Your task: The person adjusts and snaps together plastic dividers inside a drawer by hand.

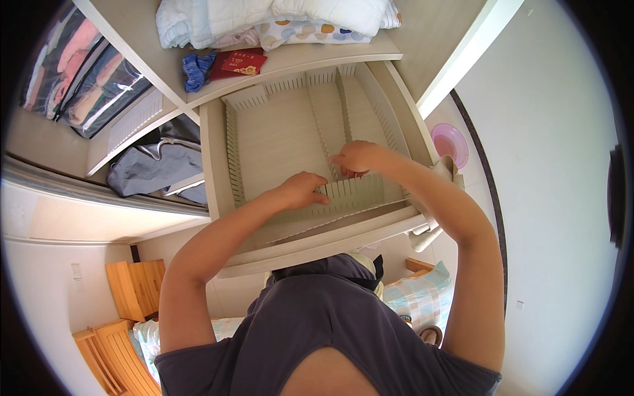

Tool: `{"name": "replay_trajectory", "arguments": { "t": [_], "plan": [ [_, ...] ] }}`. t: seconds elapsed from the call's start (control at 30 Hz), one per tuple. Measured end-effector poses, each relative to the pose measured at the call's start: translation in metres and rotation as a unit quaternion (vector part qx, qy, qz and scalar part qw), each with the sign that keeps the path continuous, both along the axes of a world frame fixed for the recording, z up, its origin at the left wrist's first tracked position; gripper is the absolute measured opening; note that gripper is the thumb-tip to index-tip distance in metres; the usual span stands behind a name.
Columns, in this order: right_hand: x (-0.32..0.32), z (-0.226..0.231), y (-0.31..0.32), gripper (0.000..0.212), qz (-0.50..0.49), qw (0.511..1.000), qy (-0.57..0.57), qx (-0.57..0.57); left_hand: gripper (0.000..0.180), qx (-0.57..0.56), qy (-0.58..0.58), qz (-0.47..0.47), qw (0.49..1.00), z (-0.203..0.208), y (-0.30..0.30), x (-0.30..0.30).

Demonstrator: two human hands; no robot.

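A pulled-out drawer (pixel 218 165) is in front of me, fitted with pale slotted drawer dividers along its walls. Two long dividers run from the back toward the front on its right side. A short crosswise divider (pixel 353 193) stands near the drawer's front. My left hand (pixel 300 190) has its thumb and forefinger closed about the left end of this crosswise strip. Just right of it, my right hand (pixel 360 158) is curled where a long divider (pixel 318 112) meets the crosswise one. Its fingertips are partly hidden behind the strip.
Above the drawer, a shelf (pixel 290 71) bears folded bedding (pixel 264 23), red envelopes (pixel 241 63) and a blue scrunched cloth (pixel 197 71). Clear clothes bags (pixel 99 82) and a grey bag (pixel 155 165) lie in the left compartments. A pink basin (pixel 449 145) is on the floor at right.
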State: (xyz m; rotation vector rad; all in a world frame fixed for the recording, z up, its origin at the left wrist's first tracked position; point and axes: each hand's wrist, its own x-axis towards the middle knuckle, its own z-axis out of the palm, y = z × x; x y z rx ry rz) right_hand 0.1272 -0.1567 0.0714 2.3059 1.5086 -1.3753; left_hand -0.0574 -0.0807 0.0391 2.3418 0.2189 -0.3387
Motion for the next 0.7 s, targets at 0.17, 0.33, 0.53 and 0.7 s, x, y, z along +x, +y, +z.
{"name": "replay_trajectory", "arguments": {
  "t": [0.17, 0.33, 0.53, 0.7],
  "plan": [
    [0.026, 0.002, -0.015, 0.043, 0.075, 0.995, -0.057, 0.042, 0.037, -0.059, 0.030, 0.043, 0.997, 0.016, 0.002, 0.004],
    [0.044, 0.004, -0.025, 0.046, 0.081, 0.989, -0.113, 0.059, 0.039, -0.090, 0.052, 0.076, 0.992, 0.019, 0.011, 0.013],
    [0.045, 0.035, -0.038, 0.061, 0.015, 0.997, -0.041, 0.068, 0.052, -0.163, 0.057, 0.126, 0.977, 0.024, 0.010, 0.019],
    [0.055, 0.037, -0.046, 0.073, -0.045, 0.997, 0.018, 0.067, 0.077, -0.233, 0.129, 0.078, 0.961, 0.037, 0.014, 0.019]
  ]
}}
